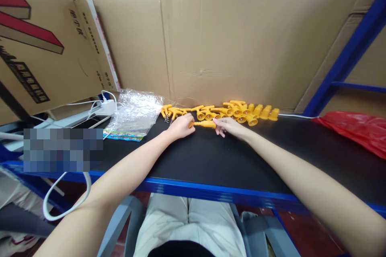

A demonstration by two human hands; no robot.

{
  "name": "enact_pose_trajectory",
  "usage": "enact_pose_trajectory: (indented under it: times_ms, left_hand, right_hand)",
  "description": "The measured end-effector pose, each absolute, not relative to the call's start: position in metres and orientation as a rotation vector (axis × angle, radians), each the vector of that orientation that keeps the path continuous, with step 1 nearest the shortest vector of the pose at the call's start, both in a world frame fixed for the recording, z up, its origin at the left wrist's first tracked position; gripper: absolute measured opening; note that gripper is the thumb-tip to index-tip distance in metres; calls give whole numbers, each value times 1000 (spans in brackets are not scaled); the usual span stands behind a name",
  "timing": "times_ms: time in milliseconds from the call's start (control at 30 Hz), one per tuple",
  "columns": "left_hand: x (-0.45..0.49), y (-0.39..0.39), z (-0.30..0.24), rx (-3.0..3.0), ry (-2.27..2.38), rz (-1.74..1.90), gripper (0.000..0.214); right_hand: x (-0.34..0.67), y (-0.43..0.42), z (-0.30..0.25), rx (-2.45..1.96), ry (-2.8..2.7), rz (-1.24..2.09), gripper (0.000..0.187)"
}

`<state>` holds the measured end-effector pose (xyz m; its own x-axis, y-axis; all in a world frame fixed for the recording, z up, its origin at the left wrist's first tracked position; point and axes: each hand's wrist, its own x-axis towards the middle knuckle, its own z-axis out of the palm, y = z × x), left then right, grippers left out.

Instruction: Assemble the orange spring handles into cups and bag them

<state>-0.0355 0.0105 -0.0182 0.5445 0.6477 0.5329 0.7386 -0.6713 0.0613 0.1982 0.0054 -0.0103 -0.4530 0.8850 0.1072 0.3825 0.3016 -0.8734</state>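
Between my two hands a yellow plastic corkscrew (205, 124) lies roughly level, just above the black tabletop. My left hand (181, 126) is closed round its handle end, which the fingers mostly hide. At the wider, cup-like end, my right hand (228, 126) pinches it with thumb and fingers, some fingers curled below. Just behind my left hand are yellow T-shaped handles (173, 111) with metal spirals. Several assembled yellow pieces (208, 115) with flared ends lie behind the held one. Yellow cups (265, 112) stand in a row farther right.
A clear plastic bag (137, 110) lies at left, beside a white charger (107, 107) with cables. Red plastic (356, 128) covers the right end. Cardboard (226, 48) walls the back, and a blue rail (211, 189) edges the table (208, 158) in front.
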Motion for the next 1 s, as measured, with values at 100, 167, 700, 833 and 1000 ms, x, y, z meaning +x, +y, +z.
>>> enact_pose_trajectory:
  times_ms: [100, 167, 700, 833, 1000]
  left_hand:
    - [-35, 10, -18, -2595, -1179, -784, 17]
    - [-35, 10, -18, -2591, -1174, -778, 17]
    - [-34, 7, -10, -2585, -1071, -980, 37]
    - [-40, 10, -7, -2519, -1103, -1126, 44]
    - [-55, 26, -14, -2435, -1335, -936, 47]
  right_hand:
    - [198, 5, -10, -1139, -1950, 1111, 50]
    - [198, 5, -10, -1142, -1942, 1117, 50]
    - [195, 10, -9, -904, -1408, 1443, 15]
    - [205, 18, 1, -850, -1279, 1217, 18]
    - [231, 32, 0, -1055, -1492, 271, 33]
